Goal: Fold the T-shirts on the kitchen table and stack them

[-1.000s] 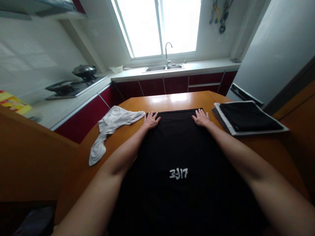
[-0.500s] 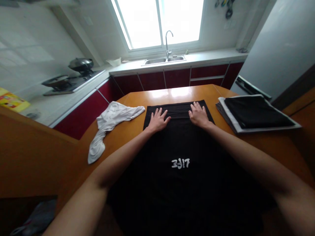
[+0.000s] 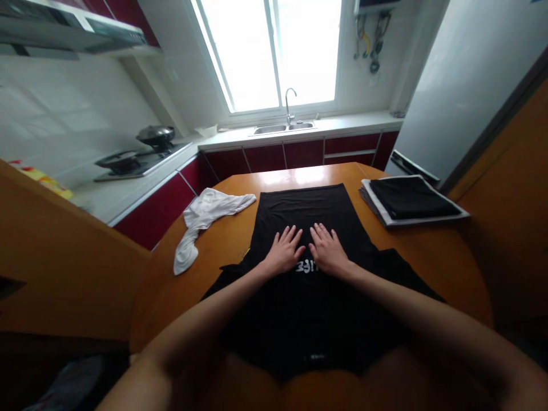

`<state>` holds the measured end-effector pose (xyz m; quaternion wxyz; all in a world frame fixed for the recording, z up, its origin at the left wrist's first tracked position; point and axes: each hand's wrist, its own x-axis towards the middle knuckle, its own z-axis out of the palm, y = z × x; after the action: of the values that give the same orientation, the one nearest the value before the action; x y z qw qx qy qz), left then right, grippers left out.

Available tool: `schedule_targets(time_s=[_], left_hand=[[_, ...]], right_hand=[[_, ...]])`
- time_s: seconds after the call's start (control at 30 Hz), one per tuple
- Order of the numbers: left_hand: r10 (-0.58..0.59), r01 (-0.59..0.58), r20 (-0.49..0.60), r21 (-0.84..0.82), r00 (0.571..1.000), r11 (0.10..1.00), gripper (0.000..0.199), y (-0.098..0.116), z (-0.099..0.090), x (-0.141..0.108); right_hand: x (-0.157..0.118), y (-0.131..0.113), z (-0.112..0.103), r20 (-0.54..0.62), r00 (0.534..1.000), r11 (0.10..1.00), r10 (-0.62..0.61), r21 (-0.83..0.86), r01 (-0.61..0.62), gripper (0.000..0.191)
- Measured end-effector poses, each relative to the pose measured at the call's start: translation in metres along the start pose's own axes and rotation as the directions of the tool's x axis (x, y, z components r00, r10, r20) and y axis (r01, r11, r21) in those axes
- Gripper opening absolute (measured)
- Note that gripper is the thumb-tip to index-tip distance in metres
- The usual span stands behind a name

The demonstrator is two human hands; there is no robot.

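Both hands' fingers [image 3: 290, 235] lie slightly apart on a black shirt [image 3: 299, 308] across the wooden tabletop [image 3: 226, 240]. A sink [image 3: 270, 129] sits beneath the bright window [image 3: 274, 51].

Two bare hands flat on a black fabric T-shirt with white lettering [image 3: 299, 308]
The left hand [image 3: 284, 251] and right hand [image 3: 328, 249] press side by side, fingers spread, partly over the lettering (it reads upside down from here); a crumpled white cloth garment [image 3: 209, 207] and a neat stack of folded black, white and grey fabric [image 3: 413, 198] flank the shirt on the glossy orange-brown wooden table [image 3: 222, 240].
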<state>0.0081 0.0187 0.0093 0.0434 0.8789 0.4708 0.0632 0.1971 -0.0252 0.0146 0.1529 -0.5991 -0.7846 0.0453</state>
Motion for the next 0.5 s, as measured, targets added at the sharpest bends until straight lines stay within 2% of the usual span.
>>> schedule_targets(time_s=[0.1,0.23,0.4,0.5], left_hand=[[-0.027,0.027,0.009,-0.002,1.0,1.0,0.063,0.01,0.005,-0.016],[0.006,-0.006,-0.081,-0.004,0.997,1.0,0.064,0.018,-0.004,-0.021],[0.0,0.001,0.034,-0.021,0.999,1.0,0.062,0.03,-0.004,-0.036],[-0.001,0.0,-0.03,-0.034,1.0,0.999,0.059,0.033,-0.008,-0.049]], right_hand=[[-0.017,-0.007,0.007,0.062,0.998,1.0,0.029,-0.008,-0.028,0.061],[-0.022,-0.007,0.0,-0.006,1.0,1.0,0.031,-0.003,-0.031,0.061],[-0.037,-0.013,-0.003,0.116,0.992,0.999,0.044,0.004,-0.045,0.063],[-0.049,-0.017,-0.005,0.052,0.998,1.0,0.029,0.002,-0.029,0.061]])
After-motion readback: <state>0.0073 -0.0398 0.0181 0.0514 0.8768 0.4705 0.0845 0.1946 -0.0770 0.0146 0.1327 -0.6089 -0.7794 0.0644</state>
